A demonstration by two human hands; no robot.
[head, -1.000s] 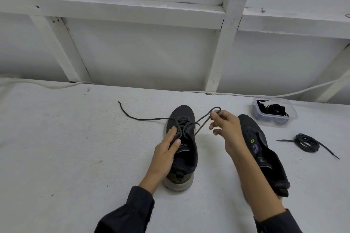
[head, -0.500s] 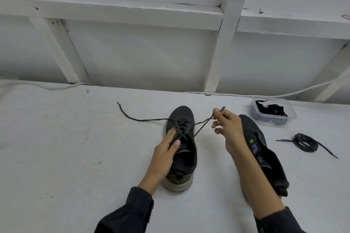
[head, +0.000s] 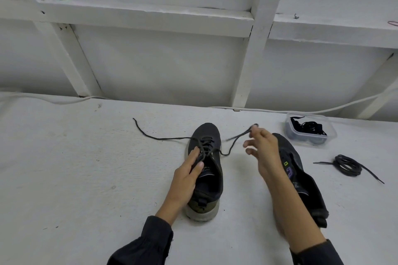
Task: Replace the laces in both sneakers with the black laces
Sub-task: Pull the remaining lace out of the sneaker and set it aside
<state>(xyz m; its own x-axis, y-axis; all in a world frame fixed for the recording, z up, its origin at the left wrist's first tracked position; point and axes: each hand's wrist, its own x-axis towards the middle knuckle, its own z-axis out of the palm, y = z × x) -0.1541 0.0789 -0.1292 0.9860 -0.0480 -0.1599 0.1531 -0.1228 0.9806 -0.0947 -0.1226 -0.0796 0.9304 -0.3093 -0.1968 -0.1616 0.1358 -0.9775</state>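
Note:
A dark sneaker point(head: 208, 133) with a pale sole stands toe-away in front of me, its dark grey lace point(head: 163, 138) partly loosened. One end of the lace trails left across the white surface. My left hand point(head: 185, 176) rests on the sneaker, straight fingers pressing on the lacing. My right hand point(head: 266, 150) is raised beside the toe and pinches the lace's other end at its upper fingertips, the other fingers spread. The second sneaker point(head: 301, 180) lies on its side behind my right forearm. A coiled black lace point(head: 346, 165) lies at the right.
A clear plastic container point(head: 332, 135) holding black laces point(head: 310, 128) stands at the back right. A white cable point(head: 269, 111) runs along the foot of the white framed wall. Bare white surface stretches to the left of the sneaker.
My right hand has drawn the lace's right end out of its loop and shifted right, its lower fingers spreading. My left hand has stayed on the lacing.

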